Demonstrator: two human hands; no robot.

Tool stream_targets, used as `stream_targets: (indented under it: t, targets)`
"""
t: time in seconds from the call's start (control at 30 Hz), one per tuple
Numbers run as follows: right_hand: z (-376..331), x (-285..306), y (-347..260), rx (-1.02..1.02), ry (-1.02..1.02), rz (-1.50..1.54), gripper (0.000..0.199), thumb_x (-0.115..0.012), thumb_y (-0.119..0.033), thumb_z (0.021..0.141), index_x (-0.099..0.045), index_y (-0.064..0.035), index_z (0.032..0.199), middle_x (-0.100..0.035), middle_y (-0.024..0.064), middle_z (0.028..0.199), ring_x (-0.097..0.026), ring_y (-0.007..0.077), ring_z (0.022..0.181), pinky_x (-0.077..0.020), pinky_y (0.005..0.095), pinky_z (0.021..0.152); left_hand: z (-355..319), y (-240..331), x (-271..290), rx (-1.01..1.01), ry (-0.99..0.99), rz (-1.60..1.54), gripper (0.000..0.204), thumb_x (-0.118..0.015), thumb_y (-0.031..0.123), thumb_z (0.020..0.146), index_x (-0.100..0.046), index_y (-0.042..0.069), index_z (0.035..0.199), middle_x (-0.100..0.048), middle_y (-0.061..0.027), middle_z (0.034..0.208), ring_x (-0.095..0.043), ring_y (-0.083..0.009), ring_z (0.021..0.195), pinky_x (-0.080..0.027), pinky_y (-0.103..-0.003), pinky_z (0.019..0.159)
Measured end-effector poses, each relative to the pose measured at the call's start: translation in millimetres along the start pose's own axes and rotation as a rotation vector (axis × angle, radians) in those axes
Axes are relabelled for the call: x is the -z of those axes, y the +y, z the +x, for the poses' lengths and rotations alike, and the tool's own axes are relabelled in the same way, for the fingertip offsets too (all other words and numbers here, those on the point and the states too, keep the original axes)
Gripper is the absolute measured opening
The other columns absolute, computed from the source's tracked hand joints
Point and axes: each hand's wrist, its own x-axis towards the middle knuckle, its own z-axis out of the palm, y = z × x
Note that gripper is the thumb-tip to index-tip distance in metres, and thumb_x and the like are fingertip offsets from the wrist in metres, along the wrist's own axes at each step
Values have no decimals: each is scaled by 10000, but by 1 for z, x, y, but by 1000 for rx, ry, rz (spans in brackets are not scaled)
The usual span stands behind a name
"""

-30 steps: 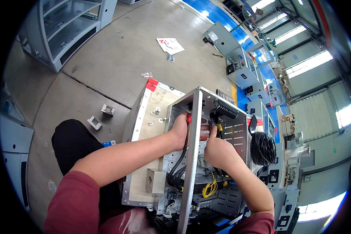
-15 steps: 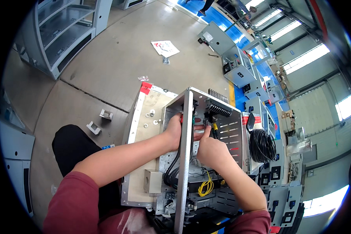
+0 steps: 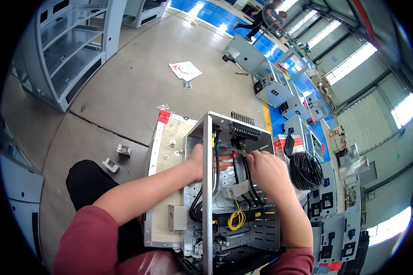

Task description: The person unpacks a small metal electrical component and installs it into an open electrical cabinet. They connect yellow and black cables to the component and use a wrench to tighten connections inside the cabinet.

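Note:
A grey metal enclosure (image 3: 267, 195) with slotted walls stands before me, its front post (image 3: 208, 183) crossing the view. My left hand (image 3: 198, 160) reaches in behind that post, fingers stretched out beside the black cables (image 3: 216, 169). My right hand (image 3: 266, 170) is closed in a pinch near a black ribbed terminal block (image 3: 244, 133). A thin silvery piece seems to run from its fingertips; its kind is unclear. Just left of these fingertips is a cable with a red sleeve (image 3: 234, 155). A yellow wire bundle (image 3: 237, 221) hangs lower in the enclosure.
Washers (image 3: 172, 143) and a grey bracket (image 3: 177, 217) lie on the pale board left of the enclosure. Two more brackets (image 3: 124, 150) are on the floor. A black cable coil (image 3: 306, 170) sits at right. Cabinets (image 3: 273, 87) line the far right; a person (image 3: 257, 25) walks beyond.
My right hand has drawn away from my left, its fingers now pinched together, and the red-sleeved cable shows between them. The view has shifted slightly. The distant person shows more fully.

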Motion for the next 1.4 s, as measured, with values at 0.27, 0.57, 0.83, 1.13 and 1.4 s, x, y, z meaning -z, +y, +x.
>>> stream_targets:
  t: [0.27, 0.57, 0.83, 1.13, 1.4]
  targets:
    - [8, -19, 5, 80, 82, -170, 94, -673, -167, 935, -705, -79, 932, -684, 88, 932, -708, 269, 933, -601, 395, 724, -1, 8, -11, -2, -25, -102, 707, -350, 536, 1030, -528, -50, 1384, -525, -366, 1445, -559, -501, 1324, -423, -544, 1174]
    - [19, -17, -17, 126, -41, -266, 56, -686, -82, 822, -715, -67, 867, -723, 125, 871, -757, 290, 825, -606, 405, 685, 3, 8, -7, 62, -104, -128, 765, -399, 509, 1014, -467, -106, 1463, -531, -305, 1475, -543, -450, 1363, -396, -548, 1197]
    - [44, -15, -17, 26, -292, -66, 139, -634, -90, 841, -738, -1, 819, -750, 213, 848, -761, 358, 773, -610, 452, 699, 4, 9, -6, 121, -149, -138, 794, -402, 535, 1003, -460, -104, 1471, -540, -304, 1465, -540, -462, 1363, -400, -541, 1192]
    - [67, -24, 0, -632, -789, 911, 300, -445, -284, 1111, -580, -39, 1001, -448, -15, 663, -463, 145, 545, -422, 307, 501, 4, 9, -7, 110, -163, -86, 889, -266, 599, 1008, -511, -160, 1402, -595, -329, 1387, -572, -433, 1350, -402, -478, 1208]
    - [59, -47, 3, -689, -721, 1148, 209, -468, -215, 1076, -540, -99, 917, -396, -51, 643, -335, 94, 502, -257, 296, 463, 17, 5, 6, 78, -160, -106, 934, -192, 623, 1015, -490, -163, 1423, -578, -347, 1406, -587, -444, 1326, -439, -499, 1179]
